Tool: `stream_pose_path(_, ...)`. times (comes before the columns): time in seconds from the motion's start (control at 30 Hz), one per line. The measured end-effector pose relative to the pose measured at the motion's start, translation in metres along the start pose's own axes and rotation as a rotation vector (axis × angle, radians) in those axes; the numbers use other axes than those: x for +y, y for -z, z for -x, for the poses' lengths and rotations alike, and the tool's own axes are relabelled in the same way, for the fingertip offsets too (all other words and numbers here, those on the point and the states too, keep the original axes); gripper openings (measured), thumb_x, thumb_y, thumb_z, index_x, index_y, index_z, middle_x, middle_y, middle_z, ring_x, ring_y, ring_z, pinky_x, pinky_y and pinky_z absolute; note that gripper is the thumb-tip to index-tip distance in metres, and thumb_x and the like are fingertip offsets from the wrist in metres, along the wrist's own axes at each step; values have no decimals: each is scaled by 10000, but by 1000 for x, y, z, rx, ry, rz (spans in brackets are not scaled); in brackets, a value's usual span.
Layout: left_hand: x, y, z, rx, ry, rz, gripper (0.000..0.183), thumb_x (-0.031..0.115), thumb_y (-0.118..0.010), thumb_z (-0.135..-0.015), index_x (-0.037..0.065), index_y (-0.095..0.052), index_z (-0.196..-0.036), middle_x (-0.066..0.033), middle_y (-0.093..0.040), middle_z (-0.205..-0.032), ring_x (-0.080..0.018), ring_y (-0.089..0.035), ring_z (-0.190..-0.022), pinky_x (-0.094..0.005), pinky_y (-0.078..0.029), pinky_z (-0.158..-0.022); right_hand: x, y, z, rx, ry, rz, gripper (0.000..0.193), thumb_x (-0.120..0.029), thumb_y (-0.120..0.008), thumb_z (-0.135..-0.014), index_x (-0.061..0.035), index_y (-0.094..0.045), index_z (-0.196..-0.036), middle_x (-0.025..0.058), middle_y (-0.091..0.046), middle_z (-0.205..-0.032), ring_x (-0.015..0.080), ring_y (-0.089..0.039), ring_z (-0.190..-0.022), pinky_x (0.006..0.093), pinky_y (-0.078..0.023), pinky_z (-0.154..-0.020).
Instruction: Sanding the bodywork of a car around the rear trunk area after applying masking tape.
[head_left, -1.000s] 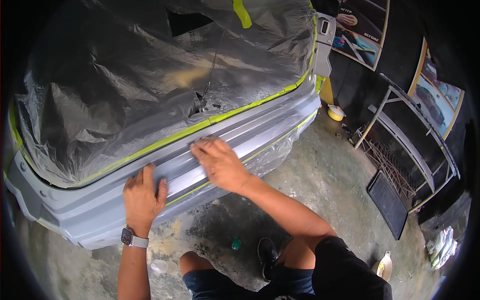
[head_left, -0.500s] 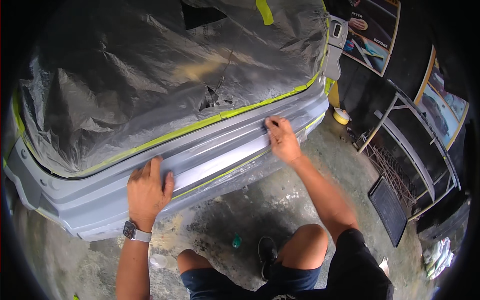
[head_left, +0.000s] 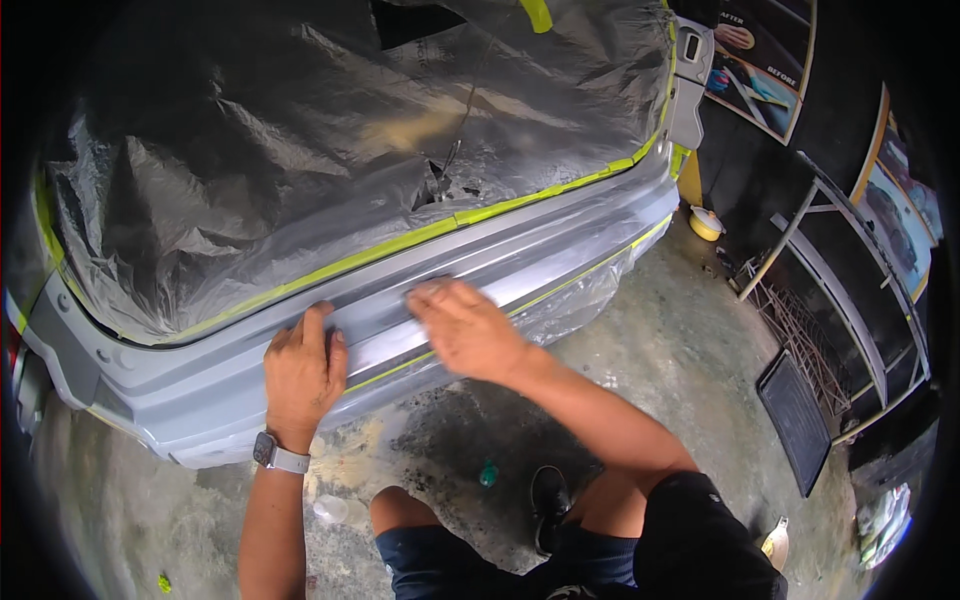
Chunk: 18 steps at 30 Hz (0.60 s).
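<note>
Grey plastic, by the look of it, makes up the long car bumper (head_left: 210, 385) beneath both hands. The right hand (head_left: 465, 325) is curled, fingertips against the ridged face; blur and a dark edge there mean I cannot tell what, if anything, it grips. The left hand (head_left: 303, 375), fingers loosely bent and thumb apart, holds nothing visible and rests beside it, perhaps for steadying.

Yellow-green tape (head_left: 400, 241) follows the upper edge along a clear sheet (head_left: 300, 160), probably there as a shield. A lower tape line (head_left: 640, 240) runs beneath. Rightward, an open stretch of bumper reaches the far corner; a metal rack (head_left: 778, 242) stands well apart.
</note>
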<state>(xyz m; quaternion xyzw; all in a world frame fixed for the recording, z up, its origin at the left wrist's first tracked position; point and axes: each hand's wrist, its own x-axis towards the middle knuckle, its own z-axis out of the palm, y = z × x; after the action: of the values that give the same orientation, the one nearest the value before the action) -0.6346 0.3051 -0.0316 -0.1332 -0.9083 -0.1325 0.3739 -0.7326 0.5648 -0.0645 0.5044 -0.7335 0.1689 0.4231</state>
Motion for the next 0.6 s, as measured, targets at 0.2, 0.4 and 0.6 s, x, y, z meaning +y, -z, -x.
stream_pose_path(0.2, 8, 0, -5, 29, -16, -15, 328, 95, -636, -957, 36, -588, -1276, -148, -637, -733, -413, -637, -712, -509, -510, -722, 87, 54, 67, -14, -350, 77, 386, -62, -629, -981, -27, -701, -1360, 170, -682, -1319, 369, -639, -1158, 457, -531, -1060)
stream_pose_path(0.4, -2, 0, -1, 87, 11, 9, 322, 74, -668, -930, 43, -596, -1243, -126, -622, -718, -379, -634, -653, -495, -511, -655, 24, 30, 4, -29, -244, -273, 327, 14, -684, -960, -37, -721, -1281, 147, -679, -1206, 379, -647, -1069, 469, -539, -1003)
stream_pose_path(0.6, -4, 0, 3, 151, 103, 25, 291, 79, -676, -929, 58, -592, -1207, -125, -622, -706, -373, -643, -645, -487, -518, -645, 23, 41, -57, -185, -217, -247, 298, -191, -728, -1002, -23, -633, -1230, 207, -665, -1124, 435, -641, -1140, 514, -519, -1007)
